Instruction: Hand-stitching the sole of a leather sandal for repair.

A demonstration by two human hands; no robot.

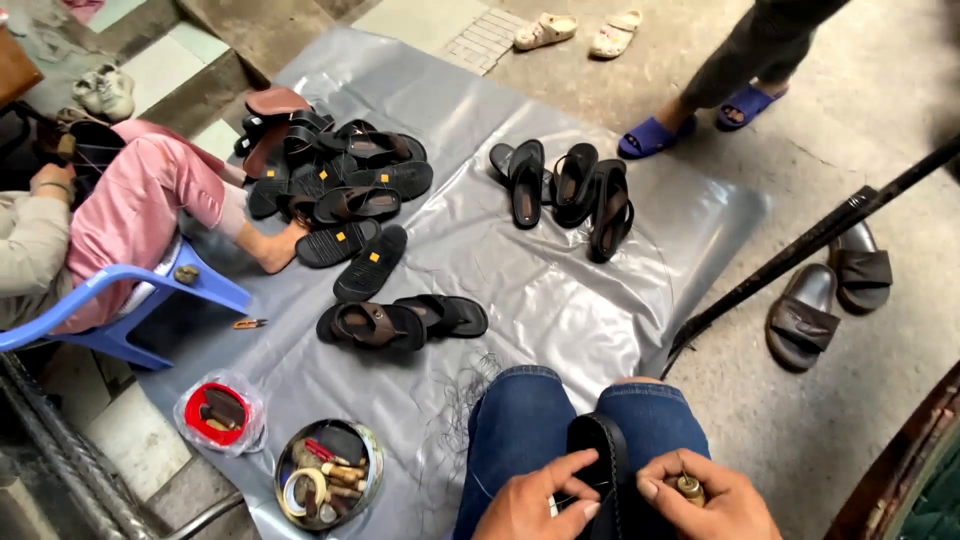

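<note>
Left hand (530,505) pinching the black sandal (603,465) propped between the knees, right hand (712,500) closed on a brass-handled awl (688,488); likely slip toward those 2 close-set thumbs if pushed hard.

The person wears blue denim jeans (560,420), seen at six o'clock in the head view. The cloth is mid-blue, paler over the knees, with a stitched seam running down the outer edge of the leg at seven o'clock. Both hands, the left hand (532,500) and the right hand (712,500), are bare: no gloves, rings or sleeves show at the wrists.
</note>
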